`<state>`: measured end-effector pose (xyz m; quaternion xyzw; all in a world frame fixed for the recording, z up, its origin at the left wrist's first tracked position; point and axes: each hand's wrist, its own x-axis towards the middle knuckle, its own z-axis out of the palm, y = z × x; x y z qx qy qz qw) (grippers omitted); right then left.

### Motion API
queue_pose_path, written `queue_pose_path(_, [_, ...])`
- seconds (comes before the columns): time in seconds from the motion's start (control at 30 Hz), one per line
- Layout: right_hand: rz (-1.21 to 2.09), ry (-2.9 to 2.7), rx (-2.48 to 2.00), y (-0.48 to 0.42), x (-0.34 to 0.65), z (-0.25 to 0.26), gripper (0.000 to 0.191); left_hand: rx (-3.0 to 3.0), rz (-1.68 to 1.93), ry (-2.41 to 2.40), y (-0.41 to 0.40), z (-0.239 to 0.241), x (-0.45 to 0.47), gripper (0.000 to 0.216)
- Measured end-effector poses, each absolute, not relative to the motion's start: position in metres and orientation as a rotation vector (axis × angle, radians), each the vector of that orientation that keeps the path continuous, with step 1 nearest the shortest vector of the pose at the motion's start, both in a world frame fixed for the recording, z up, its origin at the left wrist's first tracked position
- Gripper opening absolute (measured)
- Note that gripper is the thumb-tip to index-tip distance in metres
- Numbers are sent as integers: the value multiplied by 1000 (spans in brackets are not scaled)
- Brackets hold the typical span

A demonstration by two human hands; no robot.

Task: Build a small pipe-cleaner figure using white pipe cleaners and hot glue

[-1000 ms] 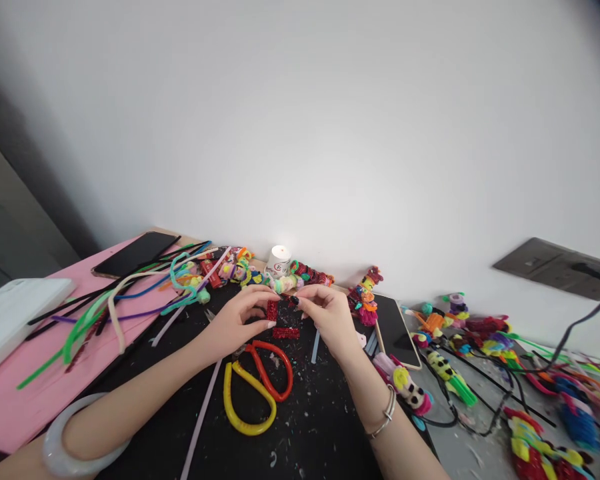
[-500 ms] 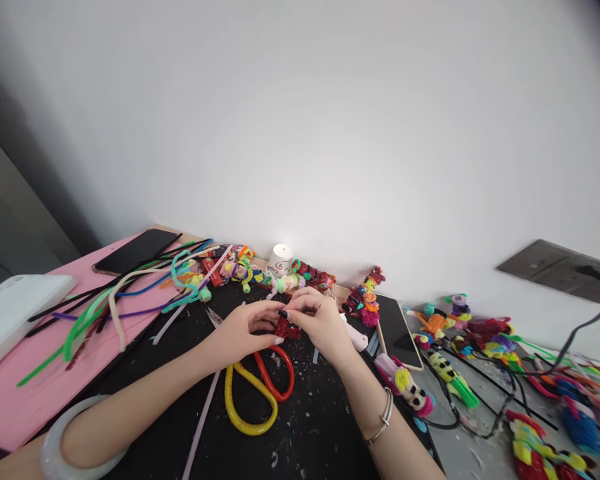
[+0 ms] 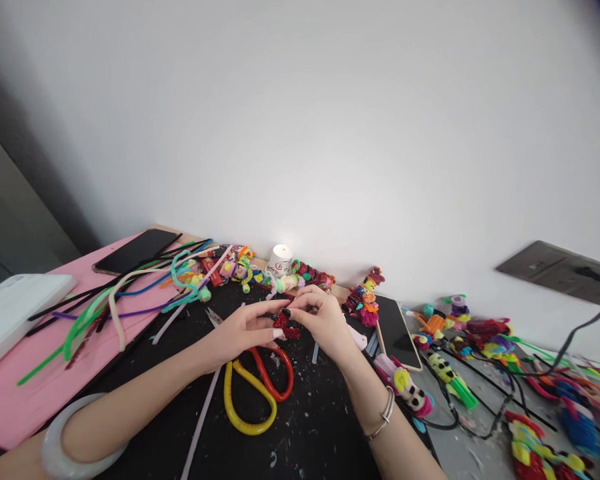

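Between my two hands is a small red glittery pipe-cleaner piece (image 3: 289, 330) with a black bit at its top. My left hand (image 3: 253, 327) pinches it from the left, thumb below and fingers above. From the right, my right hand (image 3: 317, 317) closes thumb and forefinger at its upper end; the exact grip spot is partly hidden by the fingers. Just under the hands lie scissors (image 3: 250, 417) with one yellow and one red handle loop, their blade tips showing left of my left hand.
Loose pipe cleaners (image 3: 115, 313) spread over a pink board at left, beside a dark phone (image 3: 135, 251). A paper cup (image 3: 281, 260) stands by the wall. Finished pipe-cleaner dolls (image 3: 365, 297) lie behind and to the right, near a white-framed phone (image 3: 399, 333) and black cables.
My left thumb has risen a little and lies across the red piece. The red piece is turned slightly between my fingers. The things around have stayed put.
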<state>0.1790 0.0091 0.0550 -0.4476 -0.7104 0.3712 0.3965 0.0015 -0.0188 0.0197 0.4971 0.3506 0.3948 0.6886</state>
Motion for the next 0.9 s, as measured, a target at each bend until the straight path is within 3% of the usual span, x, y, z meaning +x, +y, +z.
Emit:
queue_pose_path(0.4, [976, -1862, -1050, 9, 180, 54, 9, 929, 910, 833, -19, 23, 2, 30])
queue_pose_path(0.9, [1118, -1685, -1188, 14, 182, 45, 13, 1317, 1057, 949, -14, 17, -2, 33])
